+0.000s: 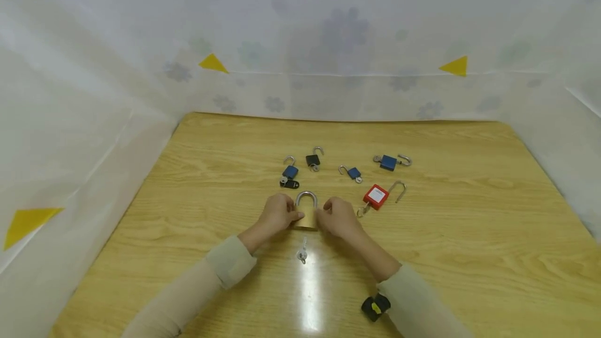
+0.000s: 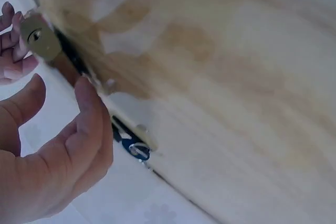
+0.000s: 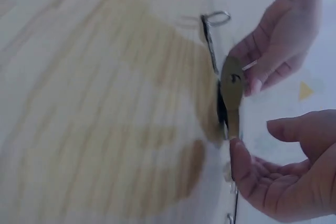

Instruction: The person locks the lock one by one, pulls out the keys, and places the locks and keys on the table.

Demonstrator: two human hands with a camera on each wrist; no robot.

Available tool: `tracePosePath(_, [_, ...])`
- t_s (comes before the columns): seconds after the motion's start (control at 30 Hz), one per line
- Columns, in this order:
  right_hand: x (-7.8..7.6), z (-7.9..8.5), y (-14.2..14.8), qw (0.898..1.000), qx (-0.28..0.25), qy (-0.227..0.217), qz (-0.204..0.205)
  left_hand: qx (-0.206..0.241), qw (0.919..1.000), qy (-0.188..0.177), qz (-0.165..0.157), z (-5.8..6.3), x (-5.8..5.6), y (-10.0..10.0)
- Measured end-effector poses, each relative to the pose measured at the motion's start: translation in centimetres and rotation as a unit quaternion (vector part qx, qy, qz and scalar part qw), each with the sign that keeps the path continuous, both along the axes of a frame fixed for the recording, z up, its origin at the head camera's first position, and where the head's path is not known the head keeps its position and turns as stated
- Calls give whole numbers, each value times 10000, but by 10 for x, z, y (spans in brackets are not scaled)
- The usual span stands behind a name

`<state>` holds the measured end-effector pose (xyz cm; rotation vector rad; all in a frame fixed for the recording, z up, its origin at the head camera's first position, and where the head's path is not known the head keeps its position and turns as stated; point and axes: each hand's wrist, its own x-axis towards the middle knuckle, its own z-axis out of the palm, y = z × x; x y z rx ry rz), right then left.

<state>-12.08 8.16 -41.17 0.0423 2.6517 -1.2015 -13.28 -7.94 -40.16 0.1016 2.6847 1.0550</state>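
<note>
A large brass padlock [image 1: 307,219] lies in front of me, its steel shackle pointing away. In the right wrist view, the keyhole end of the padlock [image 3: 232,83] faces the camera. My left hand [image 1: 278,212] is at its left side, thumb tip over the edge of the body. The left hand [image 2: 68,153] shows a gap between thumb and forefinger in its wrist view. At the right side is my right hand [image 1: 337,216]. Its forefinger touches or nearly touches the lock, thumb held apart, in the right wrist view. Small keys [image 1: 302,252] lie nearer me.
Behind are open-shackled padlocks with keys: a blue one [image 1: 290,172], a black one [image 1: 312,160], a small blue one [image 1: 354,173] and another blue one [image 1: 388,163]. A red padlock [image 1: 376,196] lies right of my right hand. White patterned sheeting [image 1: 300,95] encloses the wooden table [image 1: 469,213].
</note>
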Motion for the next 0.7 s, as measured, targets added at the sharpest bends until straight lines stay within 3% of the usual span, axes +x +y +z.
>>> tracePosePath(0.13, [-1, 11, 14, 9936, -790, 670, -456, -83, 9996, 234, 110, 8, -4, 3])
tracePosePath(0.3, [-1, 23, 32, 9683, -1418, 1690, -1173, -21, 9970, 745, -226, 26, -7, 19])
tracePosePath(0.4, [-2, 26, 44, 9581, -1580, 1820, -1550, 276, 9958, 755, -431, 35, -10, 34])
tracePosePath(0.53, [-5, 23, 61, 9500, -1659, 1618, -2091, 625, 9945, 514, -658, 37, -16, 55])
tracePosePath(0.7, [-8, 14, 78, 9320, -1832, 1484, -2754, 583, 9945, 192, -844, 38, -24, 78])
